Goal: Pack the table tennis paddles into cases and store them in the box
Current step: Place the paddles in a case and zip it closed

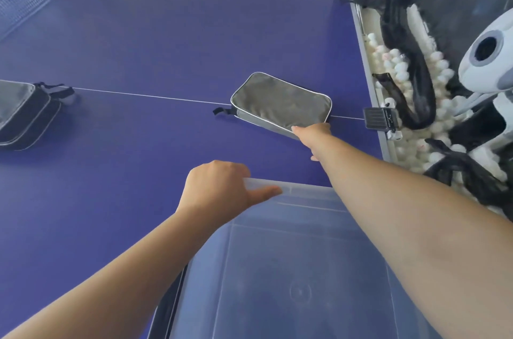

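**Right of centre, a case gets picked up**

At centre right of the frame, the right hand (pixel 312 134) has hold of the near corner of a grey case (pixel 280 102): the thumb lies on top of the fabric, and the other fingers seem to be tucked under the edge, though they are hidden. The case lies flat on the blue table (pixel 138 47), straddling the white centre line, its black loop pointing left. It looks closed, so I judge a paddle is already inside, but no paddle shows anywhere.

Below centre, the left hand (pixel 219 186) grips the far rim of the clear box (pixel 277 269), fingers curled over the outside and thumb stretched along the rim. This hold probably steadies the box, or keeps it at the table edge, while the other arm reaches across it to the case.

The box fills the lower right of the frame. Its floor shows through the plastic and nothing lies in it, so no case is stored yet.

At the left edge, two more cases (pixel 25 113) sit stacked on the table, well apart from the grey one.

Beyond the table's right edge, a dark net (pixel 402 47) holds a heap of white balls (pixel 438 80) beside a white ball machine (pixel 488 61).
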Motion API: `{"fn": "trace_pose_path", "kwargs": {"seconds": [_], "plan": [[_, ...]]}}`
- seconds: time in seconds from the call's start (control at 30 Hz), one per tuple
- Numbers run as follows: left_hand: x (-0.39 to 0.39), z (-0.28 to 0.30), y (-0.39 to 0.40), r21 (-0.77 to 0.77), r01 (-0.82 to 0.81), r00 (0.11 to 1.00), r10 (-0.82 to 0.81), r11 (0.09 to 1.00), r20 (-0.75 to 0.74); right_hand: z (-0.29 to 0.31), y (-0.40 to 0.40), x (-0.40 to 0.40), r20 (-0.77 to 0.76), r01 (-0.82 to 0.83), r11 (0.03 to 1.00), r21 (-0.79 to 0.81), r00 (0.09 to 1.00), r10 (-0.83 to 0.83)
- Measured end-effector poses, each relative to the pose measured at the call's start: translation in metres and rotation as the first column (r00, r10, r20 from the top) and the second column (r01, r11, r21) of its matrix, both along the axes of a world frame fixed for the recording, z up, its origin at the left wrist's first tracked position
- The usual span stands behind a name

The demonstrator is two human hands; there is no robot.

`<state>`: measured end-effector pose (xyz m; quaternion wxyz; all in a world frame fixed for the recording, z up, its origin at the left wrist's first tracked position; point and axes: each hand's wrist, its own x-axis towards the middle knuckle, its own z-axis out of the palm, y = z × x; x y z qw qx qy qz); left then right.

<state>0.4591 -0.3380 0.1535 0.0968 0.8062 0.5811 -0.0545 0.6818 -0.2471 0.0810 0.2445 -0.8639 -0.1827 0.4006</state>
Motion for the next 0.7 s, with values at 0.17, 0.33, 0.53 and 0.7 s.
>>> {"fn": "trace_pose_path", "kwargs": {"seconds": [0.17, 0.33, 0.53, 0.7], "plan": [[-0.001, -0.005, -0.001, 0.007, -0.003, 1.0, 0.003, 1.0, 0.003, -0.027, 0.022, 0.011, 0.117, 0.041, 0.999, 0.011, 0.992, -0.042], [-0.003, -0.01, -0.001, 0.048, 0.016, 1.0, -0.016, 0.999, -0.007, -0.047, 0.024, 0.021, 0.187, 0.003, 0.997, 0.074, 0.982, -0.017], [-0.004, -0.011, -0.001, 0.07, 0.047, 0.999, -0.047, 0.996, -0.014, -0.061, 0.022, 0.038, 0.195, -0.046, 0.986, 0.159, 0.981, 0.014], [-0.003, -0.009, -0.001, 0.064, 0.048, 0.999, -0.047, 0.997, -0.015, -0.06, 0.021, 0.035, 0.205, -0.187, 0.964, 0.187, 0.968, 0.148]]}}
